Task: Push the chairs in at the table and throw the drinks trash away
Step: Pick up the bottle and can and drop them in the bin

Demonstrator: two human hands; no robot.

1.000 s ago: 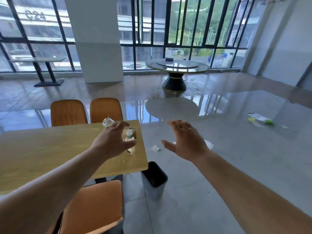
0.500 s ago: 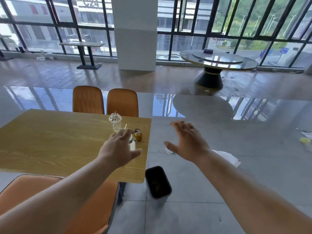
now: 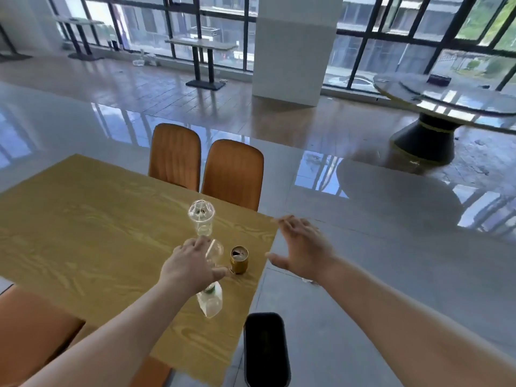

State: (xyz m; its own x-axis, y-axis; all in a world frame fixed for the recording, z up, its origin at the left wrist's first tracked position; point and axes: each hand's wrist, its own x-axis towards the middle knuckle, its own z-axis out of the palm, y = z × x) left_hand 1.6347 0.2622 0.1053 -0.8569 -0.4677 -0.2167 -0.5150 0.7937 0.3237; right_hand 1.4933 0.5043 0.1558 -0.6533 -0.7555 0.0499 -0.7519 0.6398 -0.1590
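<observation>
On the wooden table (image 3: 83, 233) near its right end stand a clear plastic cup (image 3: 201, 216), a gold drinks can (image 3: 239, 259) and a clear plastic bottle (image 3: 210, 301) with a green label. My left hand (image 3: 192, 265) hovers over the bottle's top with curled fingers, hiding the cap; whether it grips the bottle is unclear. My right hand (image 3: 303, 247) is spread open past the table's right edge, holding nothing. Two orange chairs (image 3: 174, 157) (image 3: 233, 174) stand at the far side. A third orange chair (image 3: 33, 331) is at the near side.
A black waste bin (image 3: 265, 350) stands on the grey floor by the table's near right corner. A round glass table (image 3: 446, 99) is at the back right, a white pillar (image 3: 296, 51) behind, and a narrow bench table (image 3: 203, 46) by the windows.
My view has swung left and moved closer to the table. My left hand has come down over the bottle's top, while my right hand stays open beside the table's edge.
</observation>
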